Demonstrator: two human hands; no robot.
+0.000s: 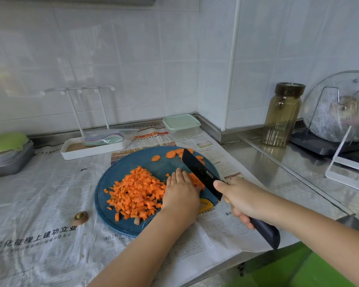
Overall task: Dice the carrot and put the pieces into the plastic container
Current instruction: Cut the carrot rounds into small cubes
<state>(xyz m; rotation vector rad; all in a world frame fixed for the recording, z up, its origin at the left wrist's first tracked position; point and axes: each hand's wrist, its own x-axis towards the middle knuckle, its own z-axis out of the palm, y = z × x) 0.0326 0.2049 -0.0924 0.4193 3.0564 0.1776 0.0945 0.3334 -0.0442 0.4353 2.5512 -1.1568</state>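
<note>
A round blue cutting board [120,222] lies on newspaper and carries a big heap of diced carrot [136,192]. Several carrot slices [170,154] lie at its far edge. My left hand [180,190] rests flat, fingers straight, on carrot strips [196,180] beside the blade. My right hand [241,200] grips the dark handle of a black knife [201,172], whose blade stands on the strips. The plastic container [181,125], with a pale green lid on it, sits at the back by the wall.
A cut-off carrot end [80,217] lies left of the board. A white tray with a rack [93,147] stands behind, a grey tin with a green lid [7,154] at far left. A glass jar [283,114] and a lid stand [348,129] are on the right.
</note>
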